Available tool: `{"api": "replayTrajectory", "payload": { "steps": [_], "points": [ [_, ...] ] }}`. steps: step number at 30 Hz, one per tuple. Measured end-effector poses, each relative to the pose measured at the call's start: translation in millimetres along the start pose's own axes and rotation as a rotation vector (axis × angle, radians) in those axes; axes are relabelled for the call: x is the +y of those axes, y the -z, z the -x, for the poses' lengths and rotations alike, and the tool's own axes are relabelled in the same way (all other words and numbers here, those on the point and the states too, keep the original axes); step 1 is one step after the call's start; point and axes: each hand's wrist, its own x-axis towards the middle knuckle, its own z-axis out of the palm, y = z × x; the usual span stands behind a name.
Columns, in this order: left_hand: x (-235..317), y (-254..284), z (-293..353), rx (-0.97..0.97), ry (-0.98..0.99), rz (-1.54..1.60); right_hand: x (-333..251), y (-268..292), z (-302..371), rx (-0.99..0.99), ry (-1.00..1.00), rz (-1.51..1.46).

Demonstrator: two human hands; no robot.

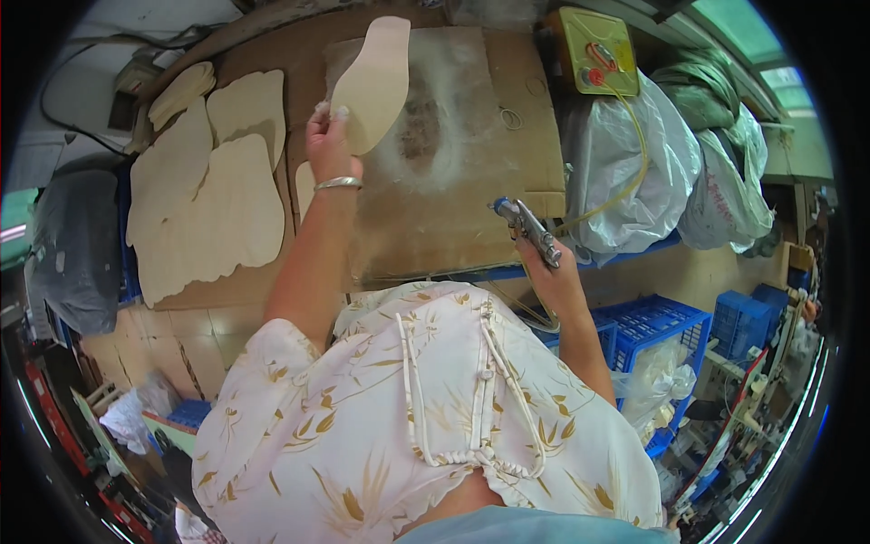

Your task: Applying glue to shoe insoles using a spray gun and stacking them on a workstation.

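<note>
My left hand (332, 140) pinches the near end of a cream, sole-shaped insole (376, 86), holding it up over the far part of the cardboard-covered table. In my right hand (553, 272) is a metal spray gun (527, 231) with a blue front end, pointing up and left over the table's near right edge. A yellow hose (634, 168) runs from a yellow metal can (594, 52) toward the gun. Beneath the insole lies a cardboard sheet (462, 100) with whitish residue and a dark patch. Part of another cream piece (305, 186) shows beside my left wrist.
Stacks of cream insoles (227, 208) cover the table's left side. White plastic bags (625, 172) bulge at the right edge. A rubber band (511, 119) lies on the cardboard. Blue plastic crates (652, 331) stand below on the right; a dark bag (77, 245) is far left.
</note>
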Motion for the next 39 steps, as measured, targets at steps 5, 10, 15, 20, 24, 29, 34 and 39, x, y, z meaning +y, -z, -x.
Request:
{"api": "replayTrajectory", "payload": {
  "steps": [5, 10, 15, 20, 24, 29, 34, 39],
  "points": [
    [-104, 17, -13, 0.074, 0.293, 0.060, -2, -1, 9, 0.037, -0.008, 0.004],
    [-118, 21, 34, 0.192, 0.614, -0.040, -7, 0, 10, 0.081, 0.047, -0.028],
    [-111, 32, 36, 0.026, 0.757, -0.227, -51, -6, -16, 0.088, 0.051, -0.052],
    [-98, 27, 44, -0.003, 0.756, -0.226, -97, -25, -33, 0.044, 0.307, 0.037],
    [-105, 35, 41, 0.006, 0.784, -0.255, -107, -34, -54, 0.174, 0.304, 0.107],
    [-108, 41, 39, -0.002, 0.796, -0.249, -113, -36, -64, 0.169, 0.331, 0.101],
    [-106, 38, 40, -0.023, 0.810, -0.242, -105, -34, -75, 0.213, 0.342, 0.109],
    [-107, 39, 39, -0.020, 0.818, -0.272, -107, -30, -77, 0.230, 0.323, 0.090]
  ]
}}
